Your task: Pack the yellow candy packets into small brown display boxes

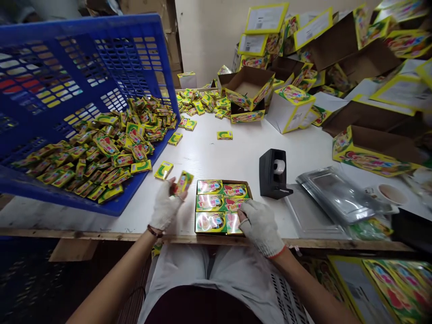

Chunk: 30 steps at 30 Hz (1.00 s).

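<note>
My left hand (167, 204), in a white glove with bare fingertips, holds a small yellow-green box (184, 182) just left of the display box. My right hand (259, 222), gloved the same way, rests over the right side of that open display box (196, 225), its fingers curled on a small box (233, 223) in the front right corner. Small boxes (209, 203) fill the display box in two columns of three, printed faces up. Another small box (164, 170) lies on the table beyond my left hand.
A tilted blue crate (168, 67) full of small boxes stands at the left. A black tape dispenser (272, 173) and clear plastic lids (337, 193) lie to the right. Empty display boxes (249, 85) pile up behind. The table's wooden edge (135, 236) runs along the front.
</note>
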### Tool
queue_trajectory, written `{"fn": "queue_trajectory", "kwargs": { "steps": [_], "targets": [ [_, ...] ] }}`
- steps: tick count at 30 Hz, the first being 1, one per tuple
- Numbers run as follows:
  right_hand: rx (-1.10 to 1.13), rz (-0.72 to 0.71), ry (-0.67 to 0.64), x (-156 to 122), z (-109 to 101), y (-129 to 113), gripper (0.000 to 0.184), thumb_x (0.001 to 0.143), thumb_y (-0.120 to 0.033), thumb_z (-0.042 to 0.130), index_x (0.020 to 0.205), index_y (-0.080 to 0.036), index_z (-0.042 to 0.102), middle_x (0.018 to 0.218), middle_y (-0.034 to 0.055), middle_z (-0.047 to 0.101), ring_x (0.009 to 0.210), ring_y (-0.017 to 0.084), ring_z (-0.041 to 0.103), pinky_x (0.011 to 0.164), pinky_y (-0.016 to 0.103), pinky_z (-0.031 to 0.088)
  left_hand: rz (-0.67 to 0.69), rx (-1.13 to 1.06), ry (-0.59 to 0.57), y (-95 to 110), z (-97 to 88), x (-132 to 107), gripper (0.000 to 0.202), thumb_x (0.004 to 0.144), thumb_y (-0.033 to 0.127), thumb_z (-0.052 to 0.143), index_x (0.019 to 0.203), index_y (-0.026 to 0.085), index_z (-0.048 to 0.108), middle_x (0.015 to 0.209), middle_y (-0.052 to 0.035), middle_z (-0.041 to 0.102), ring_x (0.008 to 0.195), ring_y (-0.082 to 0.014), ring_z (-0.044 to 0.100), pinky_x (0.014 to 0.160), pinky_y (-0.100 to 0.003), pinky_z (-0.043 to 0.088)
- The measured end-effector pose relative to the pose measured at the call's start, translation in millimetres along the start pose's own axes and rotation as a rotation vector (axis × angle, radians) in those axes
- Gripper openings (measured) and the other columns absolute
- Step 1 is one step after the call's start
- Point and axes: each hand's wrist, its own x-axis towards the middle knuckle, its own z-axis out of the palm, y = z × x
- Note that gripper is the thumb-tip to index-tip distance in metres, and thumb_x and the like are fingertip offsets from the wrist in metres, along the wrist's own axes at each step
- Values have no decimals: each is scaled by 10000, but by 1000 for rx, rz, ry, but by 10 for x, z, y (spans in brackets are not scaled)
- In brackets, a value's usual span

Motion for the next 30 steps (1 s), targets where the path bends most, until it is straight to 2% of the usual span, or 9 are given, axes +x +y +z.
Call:
{"fn": "queue_trajectory", "kwargs": {
  "steps": [4,8,13,15,17,20,24,26,30],
  "targets": [
    [-53,29,59,-28,115,-47,186,925,-192,499,809,-188,644,819,86,669,778,210,573,704,325,370,118,-111,-114,433,465,-238,620,777,398,712,1321,169,525,1136,-97,626,998,-211,646,907,-382,549],
    [84,39,34,-104,66,-49,197,950,-277,483,865,-194,641,874,87,679,836,228,603,754,346,433,421,37,-142,584,650,-312,610,788,268,670,1366,178,497,1190,-115,607,1101,-246,609,971,-423,534],
    [560,172,253,67,-171,11,432,992,-381,433,1384,-204,469,1291,129,618,1064,222,639,873,367,528,820,384,-211,681,747,-367,742,741,110,583,1462,179,419,1246,-149,594,1161,-296,570,998,-488,507],
    [639,180,169,232,-252,71,419,969,-398,486,1348,-224,522,1230,106,641,1017,213,645,853,351,540,907,442,-318,727,811,-344,722,769,129,589,1467,166,411,1232,-150,610,1139,-284,584,971,-462,523],
    [603,162,24,392,-277,150,286,932,-374,532,1139,-222,659,1031,78,678,923,215,640,814,345,536,931,445,-389,712,839,-205,676,813,215,621,1456,161,423,1291,-155,598,1198,-277,568,1009,-445,509],
    [502,141,-84,519,-207,257,214,908,-317,514,875,-214,699,848,58,648,812,207,613,747,335,512,744,458,-301,505,693,229,618,827,370,666,1379,143,505,1441,-178,512,1379,-307,445,1141,-462,404],
    [352,28,-91,486,-51,298,251,918,-280,510,777,-197,701,843,70,634,827,204,587,754,332,478,97,616,-17,-9,248,883,556,822,321,657,1335,139,539,1551,-204,377,1482,-366,280,1208,-504,260],
    [264,-21,-71,454,-6,286,245,921,-266,530,793,-188,723,868,80,643,845,207,584,773,338,467,-91,614,-13,-230,29,1067,577,765,289,691,1298,113,556,1546,-239,351,1492,-415,210,1202,-537,215],
    [122,-74,-108,418,-6,278,224,929,-249,545,838,-193,742,871,78,663,839,214,600,769,351,468,-185,479,-69,-378,-226,1073,408,754,319,666,1112,130,620,1256,-217,595,1316,-406,448,1086,-511,349]
  ]
}}
